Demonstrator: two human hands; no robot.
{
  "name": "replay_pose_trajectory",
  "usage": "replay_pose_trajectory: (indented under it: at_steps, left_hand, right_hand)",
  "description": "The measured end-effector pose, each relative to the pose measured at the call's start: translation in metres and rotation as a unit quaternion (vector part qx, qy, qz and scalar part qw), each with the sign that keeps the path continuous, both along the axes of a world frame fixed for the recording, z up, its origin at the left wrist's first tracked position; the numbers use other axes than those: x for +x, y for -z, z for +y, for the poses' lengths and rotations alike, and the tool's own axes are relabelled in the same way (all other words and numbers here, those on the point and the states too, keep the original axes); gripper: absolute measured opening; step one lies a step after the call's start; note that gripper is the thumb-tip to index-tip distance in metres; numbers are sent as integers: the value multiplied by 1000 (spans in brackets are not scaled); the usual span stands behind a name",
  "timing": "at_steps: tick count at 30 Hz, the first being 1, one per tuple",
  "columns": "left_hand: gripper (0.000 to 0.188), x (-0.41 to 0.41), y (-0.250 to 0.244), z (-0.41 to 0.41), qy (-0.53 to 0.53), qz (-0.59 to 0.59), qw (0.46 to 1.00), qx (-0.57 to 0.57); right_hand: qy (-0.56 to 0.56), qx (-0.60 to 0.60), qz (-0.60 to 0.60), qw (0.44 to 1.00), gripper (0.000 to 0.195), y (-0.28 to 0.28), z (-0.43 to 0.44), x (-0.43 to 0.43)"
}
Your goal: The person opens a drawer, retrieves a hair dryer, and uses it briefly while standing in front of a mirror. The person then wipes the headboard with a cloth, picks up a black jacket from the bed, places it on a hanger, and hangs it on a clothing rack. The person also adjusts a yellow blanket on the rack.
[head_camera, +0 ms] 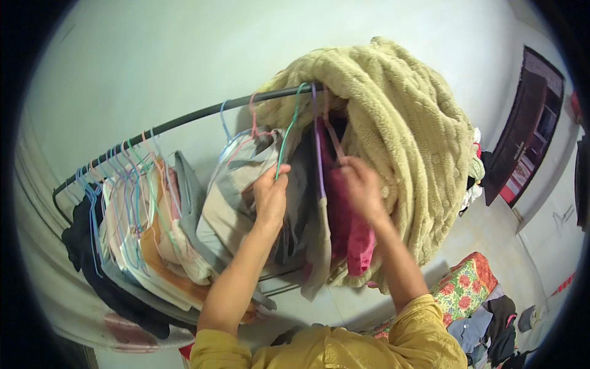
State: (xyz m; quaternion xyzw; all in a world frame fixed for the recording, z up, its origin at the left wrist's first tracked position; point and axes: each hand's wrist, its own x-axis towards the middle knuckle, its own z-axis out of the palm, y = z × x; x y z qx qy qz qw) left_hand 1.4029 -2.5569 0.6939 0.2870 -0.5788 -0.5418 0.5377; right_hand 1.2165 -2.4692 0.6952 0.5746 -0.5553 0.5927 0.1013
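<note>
A black clothes rail (198,114) runs across the view, with clothes on coloured hangers. My left hand (271,191) grips the side of a green hanger (292,121) hooked over the rail. On the right, my right hand (361,187) is at the arm of a pink hanger (333,138), beside a bright pink garment (359,244); its fingers look closed on the hanger, slightly blurred. Between my hands hangs a purple hanger (318,157) with a light grey-beige garment. Left of my left hand, a grey and beige garment (230,203) hangs by a pink hanger.
A thick yellow-green fleece blanket (405,115) drapes over the rail's right end. Many garments crowd the rail's left part, among them a black one (78,230). At lower right lie a floral cushion (465,286) and piled clothes (498,318). A dark door (521,129) stands ajar.
</note>
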Motion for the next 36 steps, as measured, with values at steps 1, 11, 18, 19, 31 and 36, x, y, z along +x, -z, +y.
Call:
replay_pose_trajectory:
  at_steps: [1, 11, 18, 19, 31, 36]
  left_hand:
    - [18, -7, -5, 15, 6, 4, 1000, 20]
    - [37, 7, 10, 34, 15, -92, 992, -80]
    - [41, 34, 14, 65, -121, -194, 921, -315]
    - [40, 39, 15, 64, -132, -197, 910, -339]
    - [63, -85, -104, 52, 98, 158, 980, -73]
    - [51, -165, -124, 51, 125, 196, 972, -12]
  right_hand:
    - [-1, -29, 47, 998, 26, 3, -6, 20]
    - [-11, 48, 37, 998, 25, -10, 34, 32]
    - [290, -99, 134, 942, 37, 9, 118, -41]
    - [336, -117, 115, 927, 44, -2, 127, -56]
    - [51, -19, 70, 996, 24, -56, 165, -59]
    - [-140, 123, 41, 982, 14, 34, 206, -46]
